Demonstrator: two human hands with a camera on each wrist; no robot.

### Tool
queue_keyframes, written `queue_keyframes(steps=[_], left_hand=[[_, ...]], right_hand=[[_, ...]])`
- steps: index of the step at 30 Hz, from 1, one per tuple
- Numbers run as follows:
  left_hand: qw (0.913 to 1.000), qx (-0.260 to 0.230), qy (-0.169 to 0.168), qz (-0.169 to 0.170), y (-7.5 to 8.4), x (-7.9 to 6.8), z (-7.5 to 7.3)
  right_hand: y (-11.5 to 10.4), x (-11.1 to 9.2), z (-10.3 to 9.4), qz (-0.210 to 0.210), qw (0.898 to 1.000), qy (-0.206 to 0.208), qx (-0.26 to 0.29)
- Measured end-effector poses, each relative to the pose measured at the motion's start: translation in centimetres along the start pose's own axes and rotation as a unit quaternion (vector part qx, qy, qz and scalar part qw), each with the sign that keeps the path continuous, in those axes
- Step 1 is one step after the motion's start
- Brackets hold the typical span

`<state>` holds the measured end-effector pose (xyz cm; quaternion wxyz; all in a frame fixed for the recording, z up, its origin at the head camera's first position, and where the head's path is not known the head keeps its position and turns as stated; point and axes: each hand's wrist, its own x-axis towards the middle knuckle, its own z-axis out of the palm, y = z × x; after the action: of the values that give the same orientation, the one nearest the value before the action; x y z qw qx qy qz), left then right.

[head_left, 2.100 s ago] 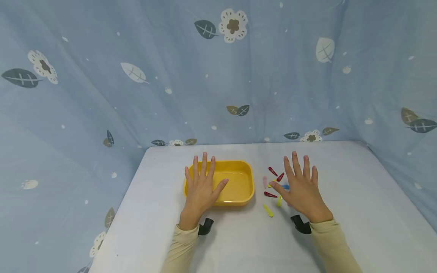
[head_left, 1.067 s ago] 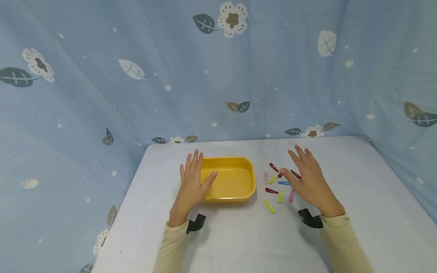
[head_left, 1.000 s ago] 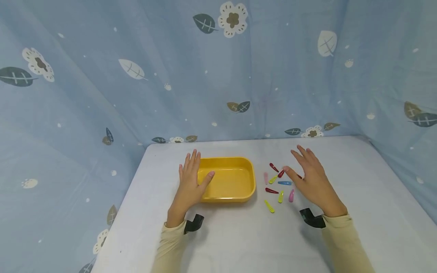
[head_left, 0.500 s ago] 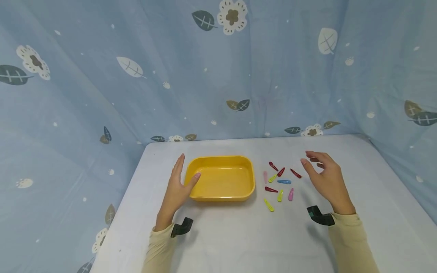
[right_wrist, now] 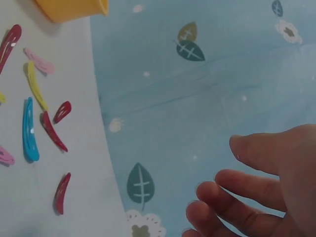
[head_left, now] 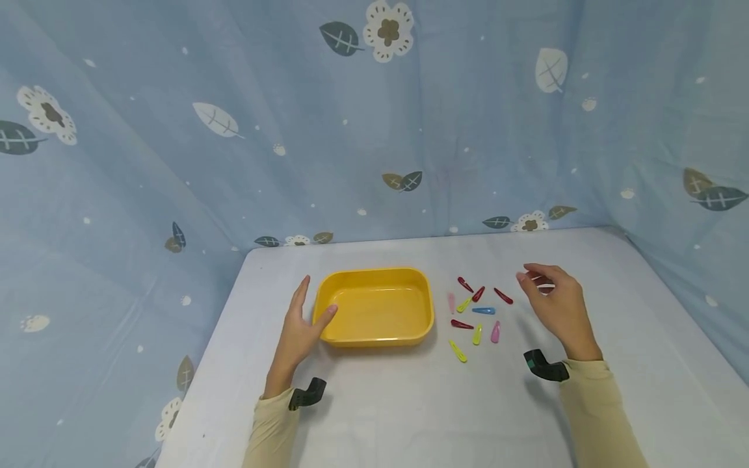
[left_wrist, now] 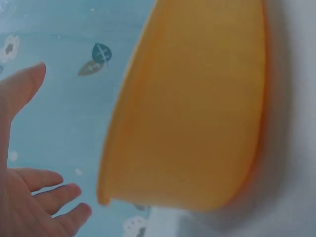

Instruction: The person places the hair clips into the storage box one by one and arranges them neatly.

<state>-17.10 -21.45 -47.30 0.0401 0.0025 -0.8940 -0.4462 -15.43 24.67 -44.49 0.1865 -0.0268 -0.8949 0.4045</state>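
The lower-centre tray (head_left: pixel 377 315) could be bumped by the nearby, spread left hand (head_left: pixel 296 337); nothing is held by the loosely curled right hand (head_left: pixel 563 313).

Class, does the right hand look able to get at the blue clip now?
Probably yes: the right hand looks empty, and the blue clip lies uncovered, with a red clip and a pink clip only beside it.

Blue patterned cloth (head_left: pixel 292 78) hangs behind and beside the white table (head_left: pixel 398 409).
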Motion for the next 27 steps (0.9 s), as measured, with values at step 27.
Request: queue_keyframes(steps=[27], left_hand=[[0.997, -0.02, -0.072, -0.019, -3.2, 0.3, 1.3]], right_hand=[[3.3, 0.8, 2.0, 0.069, 0.996, -0.046, -0.032]])
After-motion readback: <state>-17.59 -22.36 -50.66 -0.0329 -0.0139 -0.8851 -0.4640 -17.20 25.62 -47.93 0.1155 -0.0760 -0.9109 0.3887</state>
